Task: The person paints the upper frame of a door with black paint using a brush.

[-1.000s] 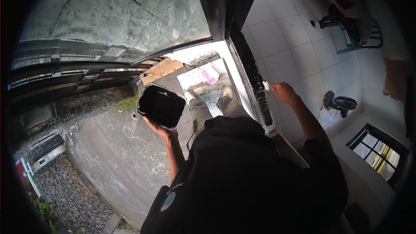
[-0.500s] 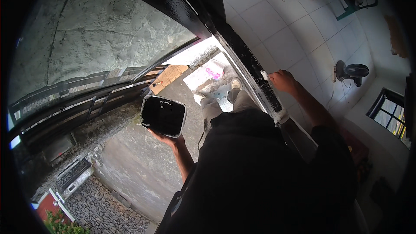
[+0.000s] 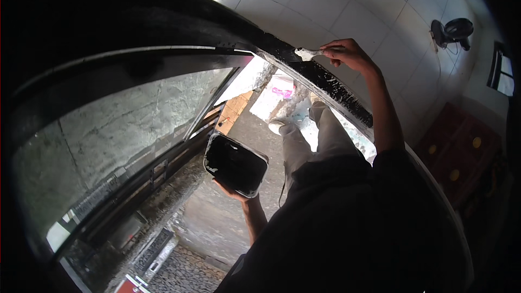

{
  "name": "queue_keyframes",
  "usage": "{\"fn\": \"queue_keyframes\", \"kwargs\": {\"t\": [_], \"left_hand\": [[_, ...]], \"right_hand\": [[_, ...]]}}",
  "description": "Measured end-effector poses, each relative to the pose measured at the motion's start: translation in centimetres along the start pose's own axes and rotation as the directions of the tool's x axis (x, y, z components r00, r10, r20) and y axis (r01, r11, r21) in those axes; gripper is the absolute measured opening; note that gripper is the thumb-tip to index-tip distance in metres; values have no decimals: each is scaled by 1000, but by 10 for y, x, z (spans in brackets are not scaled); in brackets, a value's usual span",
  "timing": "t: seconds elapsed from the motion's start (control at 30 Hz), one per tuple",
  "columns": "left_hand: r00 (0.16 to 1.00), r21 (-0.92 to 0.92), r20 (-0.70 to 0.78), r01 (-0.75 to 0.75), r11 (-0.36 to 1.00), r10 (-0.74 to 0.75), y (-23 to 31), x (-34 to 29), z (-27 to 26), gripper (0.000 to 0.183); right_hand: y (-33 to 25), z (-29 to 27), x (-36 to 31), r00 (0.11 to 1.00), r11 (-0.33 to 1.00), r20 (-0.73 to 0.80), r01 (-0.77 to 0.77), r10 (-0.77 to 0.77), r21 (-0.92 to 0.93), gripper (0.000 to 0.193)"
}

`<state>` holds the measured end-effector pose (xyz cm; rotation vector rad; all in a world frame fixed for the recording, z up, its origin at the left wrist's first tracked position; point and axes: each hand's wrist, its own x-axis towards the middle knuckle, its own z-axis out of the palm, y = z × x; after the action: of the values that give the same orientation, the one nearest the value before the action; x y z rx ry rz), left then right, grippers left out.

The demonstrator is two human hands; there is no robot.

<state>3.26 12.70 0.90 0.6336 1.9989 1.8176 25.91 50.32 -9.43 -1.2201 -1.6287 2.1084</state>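
My left hand (image 3: pixel 230 190) supports a rectangular tub (image 3: pixel 237 165) from below and its near side. The tub's inside is black, apparently with paint, and pale smears line its rim. Most of the fingers are hidden beneath it. Out to the right, my right hand (image 3: pixel 350 56) grips a paintbrush (image 3: pixel 308 54) by its handle. White smears cover the brush's head, which is at a black-painted ledge (image 3: pixel 342 93) near the corner of the frame. Rough white patches show along the ledge's edge.
Beyond the ledge lies a white tiled floor (image 3: pixel 304 0) with a black fan (image 3: pixel 453 32). Below, my shoes stand near a white sheet bearing a pink mark (image 3: pixel 281 92). A dark frame bar (image 3: pixel 130 76) and window glass (image 3: pixel 119 114) fill the left.
My right hand has moved the brush along the ledge, away from me toward the frame's corner. The view has swung, and the tub appears lower and farther right, still in my left hand.
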Motion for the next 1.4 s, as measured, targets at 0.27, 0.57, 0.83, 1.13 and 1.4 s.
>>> {"fn": "queue_keyframes", "kwargs": {"t": [0.27, 0.57, 0.83, 1.13, 1.4], "left_hand": [[901, -461, 334, 412, 786, -276, -73, 53, 5, 65], [838, -336, 456, 474, 814, -299, -137, 82, 36, 70], [688, -565, 659, 719, 404, -304, -144, 78, 55, 70], [841, -120, 90, 540, 833, -533, -172, 81, 23, 71], [894, 46, 112, 430, 902, -433, -180, 78, 18, 70]], "right_hand": [[71, 32, -66, 909, 876, -416, 196, 6, 441, 27], [96, 9, -38, 767, 977, -634, 198, -104, 79, 39], [100, -4, -29, 646, 964, -745, 266, -168, 13, 42], [129, 6, -28, 741, 985, -650, 143, -168, -92, 21], [120, 17, -48, 713, 931, -606, 204, -353, -303, 6]]}}
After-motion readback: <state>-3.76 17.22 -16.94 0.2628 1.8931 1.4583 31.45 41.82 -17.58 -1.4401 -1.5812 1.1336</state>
